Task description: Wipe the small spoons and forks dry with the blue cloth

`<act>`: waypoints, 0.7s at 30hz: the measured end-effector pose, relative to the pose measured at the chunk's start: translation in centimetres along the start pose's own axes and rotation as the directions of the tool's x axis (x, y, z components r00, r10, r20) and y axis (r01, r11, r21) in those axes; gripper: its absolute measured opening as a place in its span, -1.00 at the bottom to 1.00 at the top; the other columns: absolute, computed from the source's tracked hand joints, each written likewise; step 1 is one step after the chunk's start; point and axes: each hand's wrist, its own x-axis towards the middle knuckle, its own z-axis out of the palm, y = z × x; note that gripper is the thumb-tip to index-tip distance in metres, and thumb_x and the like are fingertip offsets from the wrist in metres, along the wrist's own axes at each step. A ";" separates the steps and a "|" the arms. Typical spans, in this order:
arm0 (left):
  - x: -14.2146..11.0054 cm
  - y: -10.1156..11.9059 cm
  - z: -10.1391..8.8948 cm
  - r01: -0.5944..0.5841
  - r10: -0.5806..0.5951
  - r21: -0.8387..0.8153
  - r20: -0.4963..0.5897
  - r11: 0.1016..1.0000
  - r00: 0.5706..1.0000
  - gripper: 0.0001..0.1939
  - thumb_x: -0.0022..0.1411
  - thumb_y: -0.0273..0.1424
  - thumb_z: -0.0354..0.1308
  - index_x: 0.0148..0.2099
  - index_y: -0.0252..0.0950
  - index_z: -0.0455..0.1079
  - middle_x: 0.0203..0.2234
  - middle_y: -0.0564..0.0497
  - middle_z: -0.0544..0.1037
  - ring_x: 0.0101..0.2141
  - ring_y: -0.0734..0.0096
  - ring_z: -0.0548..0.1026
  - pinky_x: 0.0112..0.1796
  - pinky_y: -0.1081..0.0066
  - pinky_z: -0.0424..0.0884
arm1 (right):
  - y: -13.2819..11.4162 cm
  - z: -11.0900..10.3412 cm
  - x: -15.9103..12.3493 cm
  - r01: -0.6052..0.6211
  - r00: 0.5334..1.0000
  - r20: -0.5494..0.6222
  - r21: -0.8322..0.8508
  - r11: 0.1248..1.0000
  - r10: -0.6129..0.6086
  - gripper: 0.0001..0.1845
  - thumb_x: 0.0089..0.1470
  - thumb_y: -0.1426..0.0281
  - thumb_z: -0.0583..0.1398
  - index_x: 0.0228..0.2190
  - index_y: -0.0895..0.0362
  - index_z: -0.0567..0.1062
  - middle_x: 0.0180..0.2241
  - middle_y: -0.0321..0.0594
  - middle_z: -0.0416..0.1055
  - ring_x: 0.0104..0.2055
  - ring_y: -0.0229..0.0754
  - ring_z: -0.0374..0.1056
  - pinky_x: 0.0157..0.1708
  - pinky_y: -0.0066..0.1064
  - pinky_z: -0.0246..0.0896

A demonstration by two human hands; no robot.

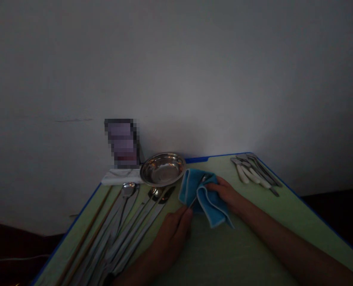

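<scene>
My left hand (175,228) is closed around the thin handle of a metal spoon (192,202), above the front middle of the table. A blue cloth (191,186) with pale edging is folded about the spoon's upper end, and a small shiny part shows through the folds. My right hand (224,190) grips the cloth from the right side, pinching it over the spoon; the fingertips are partly hidden by the fabric. Just behind the cloth stands a round shallow steel bowl (163,170).
Left of my hands lie several long metal utensils (128,190) and two wooden chopsticks (88,228). Several pale-handled and metal pieces of cutlery (254,171) rest at the far right. A blurred-out screen (123,143) stands on a white block (119,177) against the wall. Blue trim edges the green table (233,250).
</scene>
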 end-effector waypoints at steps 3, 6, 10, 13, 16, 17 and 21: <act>0.0 0.1 -0.1 -0.013 0.013 0.022 -0.007 1.000 1.000 -0.66 0.30 -0.28 -0.23 -0.47 -0.26 0.19 -0.65 0.15 0.26 -0.56 0.45 0.27 -0.47 0.48 0.17 | 0.2 0.1 -0.1 0.047 0.996 0.068 0.044 0.998 -0.050 -0.77 -0.23 0.35 0.27 -0.42 0.15 0.43 -0.54 -0.33 0.46 -0.54 -0.31 0.36 -0.45 -0.44 0.28; 0.1 0.0 -0.1 -0.011 0.011 0.037 -0.004 0.999 1.000 -0.66 0.30 -0.29 -0.24 -0.47 -0.25 0.19 -0.65 0.15 0.26 -0.56 0.45 0.28 -0.46 0.48 0.19 | 0.5 0.2 -0.1 0.099 0.992 0.075 0.066 0.993 -0.104 -0.73 -0.20 0.30 0.27 -0.38 0.13 0.42 -0.51 -0.33 0.46 -0.52 -0.29 0.37 -0.42 -0.41 0.28; 0.3 -0.2 0.0 0.003 -0.003 0.065 -0.001 0.998 1.000 -0.65 0.31 -0.27 -0.25 -0.46 -0.25 0.19 -0.64 0.15 0.27 -0.55 0.44 0.30 -0.44 0.46 0.20 | 0.6 0.4 0.1 0.133 0.990 0.042 0.058 0.989 -0.135 -0.73 -0.17 0.26 0.26 -0.36 0.12 0.43 -0.50 -0.34 0.46 -0.50 -0.28 0.36 -0.37 -0.38 0.27; 0.2 -0.2 0.0 -0.011 0.009 0.082 0.023 0.997 1.000 -0.67 0.31 -0.27 -0.24 -0.41 -0.25 0.23 -0.62 0.14 0.31 -0.54 0.44 0.32 -0.43 0.47 0.21 | 0.6 0.7 0.2 0.127 0.991 -0.037 0.063 0.990 -0.125 -0.73 -0.15 0.20 0.23 -0.40 0.11 0.45 -0.51 -0.34 0.46 -0.47 -0.25 0.37 -0.35 -0.36 0.27; 0.0 0.0 -0.2 -0.016 0.009 0.099 0.067 0.995 0.998 -0.67 0.31 -0.26 -0.26 -0.36 -0.25 0.25 -0.61 0.13 0.33 -0.53 0.44 0.32 -0.45 0.48 0.23 | 0.5 1.0 0.2 0.088 0.992 -0.098 0.105 0.991 -0.078 -0.69 -0.12 0.12 0.19 -0.43 0.10 0.46 -0.49 -0.28 0.47 -0.38 -0.19 0.38 -0.31 -0.33 0.26; 0.0 0.1 -0.3 -0.013 0.005 0.108 0.077 0.994 0.997 -0.66 0.31 -0.26 -0.26 -0.36 -0.25 0.25 -0.61 0.13 0.33 -0.54 0.44 0.32 -0.46 0.48 0.23 | 0.4 1.1 0.2 0.078 0.993 -0.101 0.126 0.989 -0.065 -0.68 -0.11 0.10 0.17 -0.43 0.11 0.45 -0.47 -0.27 0.47 -0.35 -0.18 0.39 -0.29 -0.33 0.26; 0.0 0.5 -0.4 -0.022 0.009 0.139 0.090 0.990 0.996 -0.65 0.32 -0.27 -0.27 -0.38 -0.26 0.25 -0.59 0.13 0.34 -0.51 0.44 0.36 -0.41 0.47 0.25 | 0.5 1.0 0.5 0.069 0.993 -0.109 0.216 0.974 -0.046 -0.62 -0.09 0.04 0.12 -0.43 0.11 0.44 -0.41 -0.23 0.48 -0.26 -0.16 0.38 -0.24 -0.34 0.25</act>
